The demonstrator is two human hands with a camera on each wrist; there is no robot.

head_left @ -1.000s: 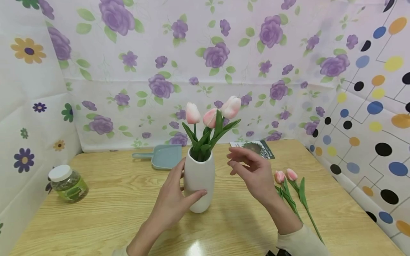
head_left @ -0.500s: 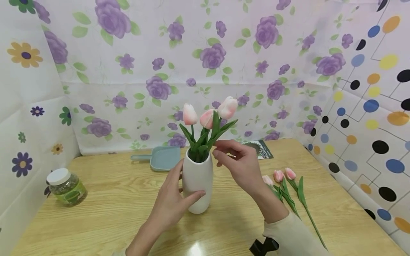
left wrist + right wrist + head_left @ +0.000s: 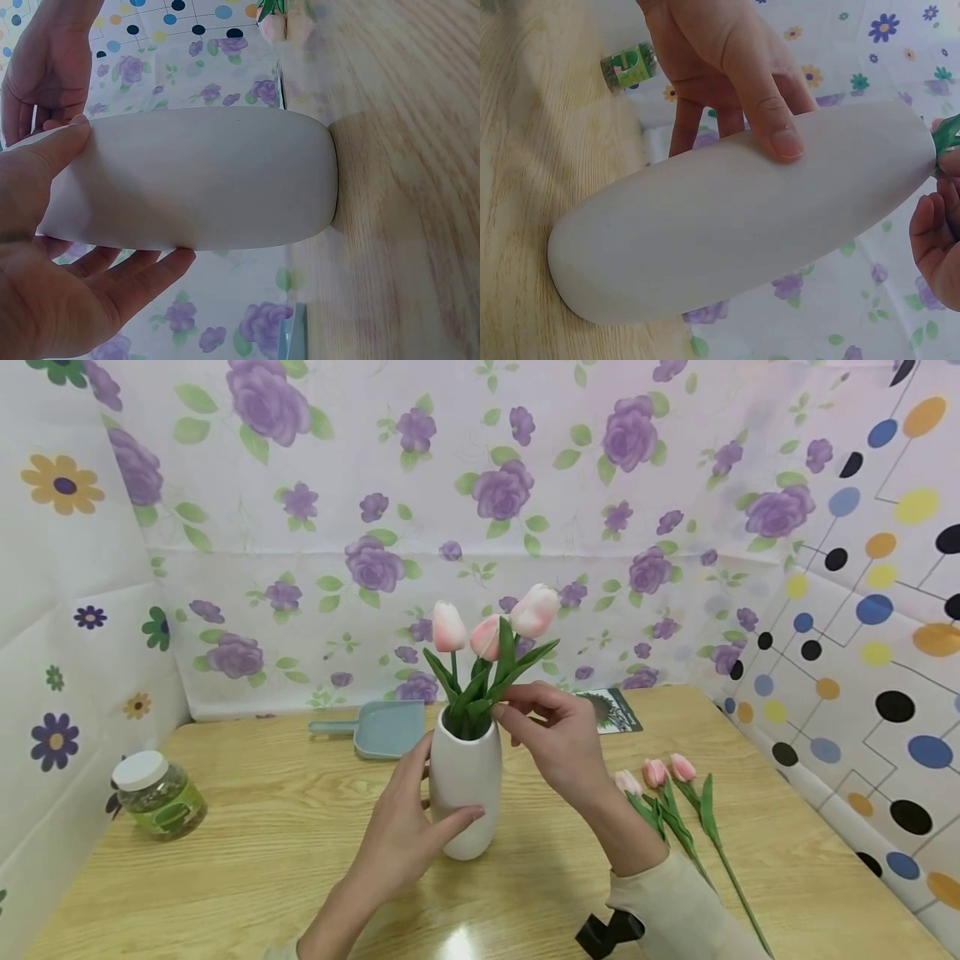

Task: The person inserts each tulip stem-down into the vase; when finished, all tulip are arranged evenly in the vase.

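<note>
1. White, smooth, tapered vase (image 3: 467, 785) stands upright on the pale wood-grain table (image 3: 300, 860), the clock's centre; 12 points away from the person.
2. Left hand (image 3: 405, 827) at its 9 o'clock, curled fingers and thumb gripping it.
3. Right hand (image 3: 558, 735) at the rim's 3 o'clock, fingertips by the leafy pink-and-white tulips (image 3: 487, 637) inside; cannot tell whether they pinch.
4. Loose pink tulips (image 3: 655, 772) lie about 3 o'clock.

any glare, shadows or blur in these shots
Head view: bright glare on the table at the bottom edge, a soft shadow right of the vase; left wrist view: dull light, vase sideways in the frame, shadow beside its base; right wrist view: also dull, vase tilted in the frame, jar too soft to read its label.
</note>
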